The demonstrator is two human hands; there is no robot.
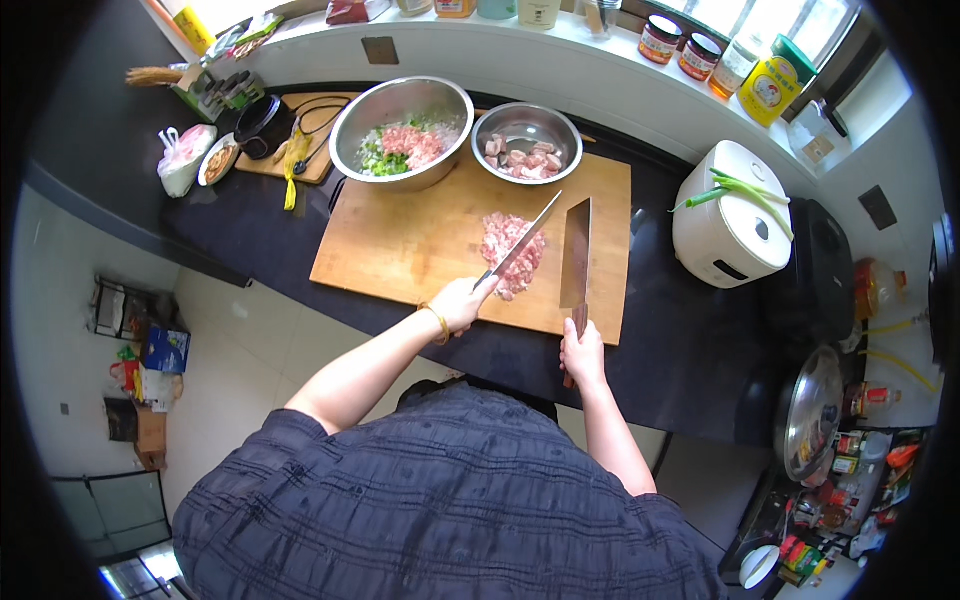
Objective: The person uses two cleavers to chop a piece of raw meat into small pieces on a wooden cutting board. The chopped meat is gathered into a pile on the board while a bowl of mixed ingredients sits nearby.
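Note:
My left hand (458,305) is closed round the handle of a narrow kitchen knife (524,243), whose blade slants up and right across a heap of chopped raw meat (510,280). In my right hand (583,350) is a cleaver (576,255) by its dark wooden handle, with its broad blade over the board just right of the meat. Beneath both lies a wooden cutting board (400,245). A large steel bowl (345,130) at the board's far left holds minced meat and chopped greens. Beside it, a smaller steel bowl (572,150) contains meat chunks.
A white rice cooker (715,240) with green onions (740,192) on its lid stands right of the board. At left are a small board (320,165), a black pot (264,127) and a white bag (182,165). Jars (660,40) line the windowsill. A glass lid (808,412) sits far right.

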